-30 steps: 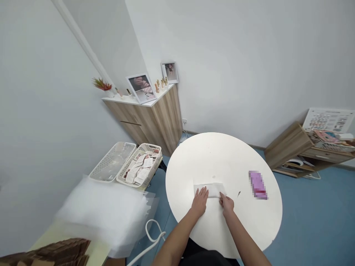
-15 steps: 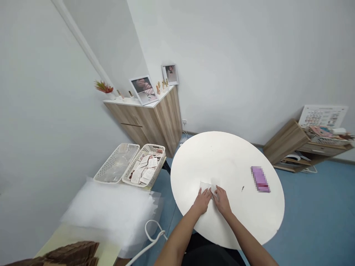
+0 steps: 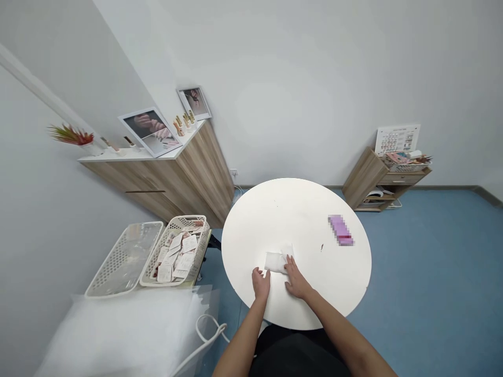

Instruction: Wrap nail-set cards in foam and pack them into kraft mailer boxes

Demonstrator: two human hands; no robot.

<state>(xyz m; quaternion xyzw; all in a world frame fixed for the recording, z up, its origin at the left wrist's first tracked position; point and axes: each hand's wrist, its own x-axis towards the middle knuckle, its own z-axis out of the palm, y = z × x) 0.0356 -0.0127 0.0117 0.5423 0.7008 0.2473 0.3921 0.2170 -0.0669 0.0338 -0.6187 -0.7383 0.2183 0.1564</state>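
Note:
A small folded white sheet lies on the round white table near its front edge. My right hand rests flat on the table with its fingertips on the sheet's right side, fingers stretched out. My left hand sits just below and left of the sheet, fingers loosely curled, close to the sheet's lower left corner; whether it touches the sheet I cannot tell. A blurred purple flat object lies further right on the table, away from both hands.
Left of the table stand two white perforated baskets, one nearly bare, one with several paper packets. White padding and a white cable lie at lower left. A wooden cabinet and a low wooden shelf line the wall.
The sheet went from a wide strip to a small folded square. My hands came together over it, then my left hand drew back to its lower left. The view swung to the left.

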